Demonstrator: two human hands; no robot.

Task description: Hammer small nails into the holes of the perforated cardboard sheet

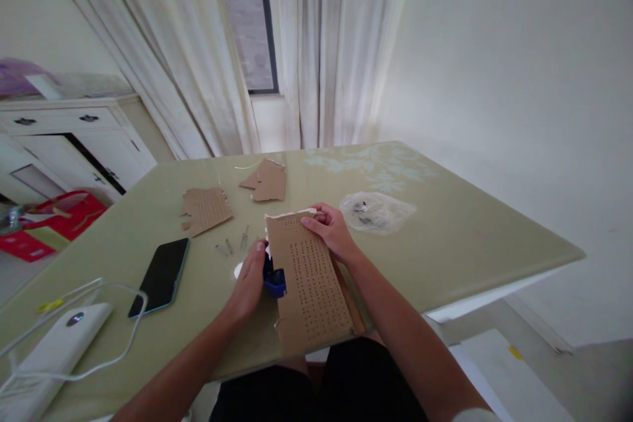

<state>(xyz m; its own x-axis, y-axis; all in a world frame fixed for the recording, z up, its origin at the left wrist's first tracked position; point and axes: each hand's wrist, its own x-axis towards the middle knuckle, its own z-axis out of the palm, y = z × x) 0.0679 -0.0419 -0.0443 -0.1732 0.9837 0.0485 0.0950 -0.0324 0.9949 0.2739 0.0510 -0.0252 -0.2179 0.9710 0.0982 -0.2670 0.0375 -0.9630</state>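
Observation:
A brown cardboard sheet (310, 283) full of small punched holes lies in front of me on the pale green table (445, 237). My right hand (332, 229) grips its far top edge. My left hand (250, 282) holds a small blue tool (274, 280) against the sheet's left edge; most of the tool is hidden by the hand and cardboard. A few small metal nails (231, 245) lie on the table just beyond my left hand.
Two torn cardboard pieces (205, 208) (266, 180) lie farther back. A black phone (160, 275) sits to the left, a white power bank (52, 351) with cable at the near left. A clear plastic bag (376, 211) with small parts lies right. Curtains and a white cabinet (74, 138) stand behind.

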